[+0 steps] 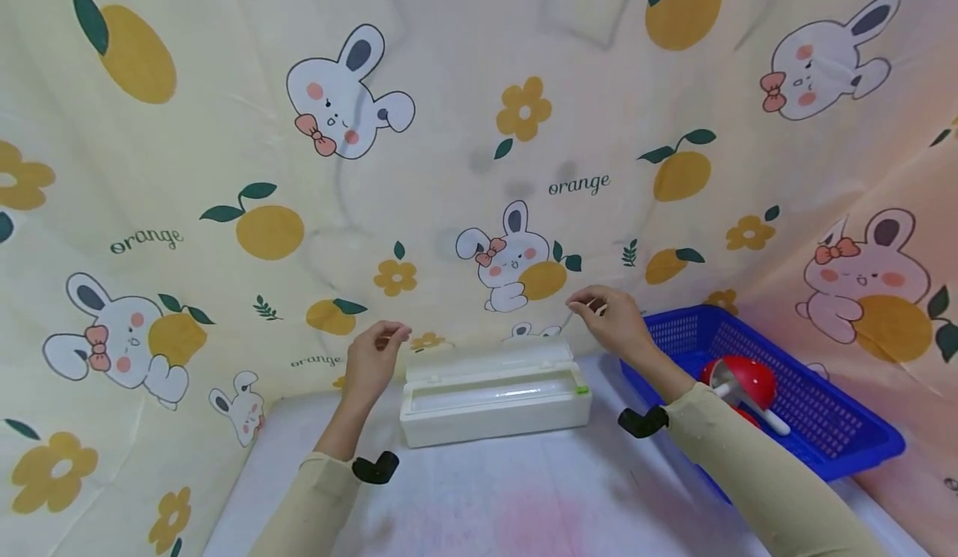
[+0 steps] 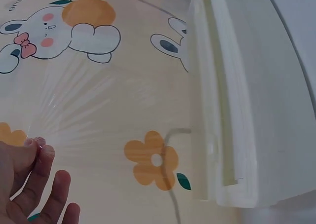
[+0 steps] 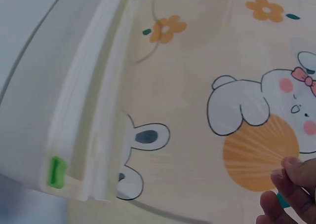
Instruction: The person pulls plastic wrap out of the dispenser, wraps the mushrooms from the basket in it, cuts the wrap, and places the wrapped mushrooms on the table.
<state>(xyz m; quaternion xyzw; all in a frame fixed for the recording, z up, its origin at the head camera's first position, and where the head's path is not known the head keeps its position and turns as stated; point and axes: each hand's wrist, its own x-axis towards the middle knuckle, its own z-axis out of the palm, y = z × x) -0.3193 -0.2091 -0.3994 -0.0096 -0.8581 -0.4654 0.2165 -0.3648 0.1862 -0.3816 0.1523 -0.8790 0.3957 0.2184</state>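
A white cling film dispenser box (image 1: 494,421) lies lengthwise on the table with its lid raised at the back. A pale roll (image 1: 494,392) shows inside, and a green slider (image 3: 57,172) sits at the box's right end. Transparent cling film (image 2: 74,105) stretches up behind the box, its creases fanning out from the fingertips. My left hand (image 1: 374,364) pinches one corner between thumb and index finger, above and left of the box. Higher up on the right, my right hand (image 1: 615,324) pinches the other corner; similar creases radiate there in the right wrist view.
At the right stands a blue plastic basket (image 1: 861,457), partly behind my right forearm. Inside it lies a red mushroom-shaped item (image 1: 756,378) with white parts. A patterned curtain (image 1: 449,166) hangs right behind the box. White table surface (image 1: 479,499) extends in front.
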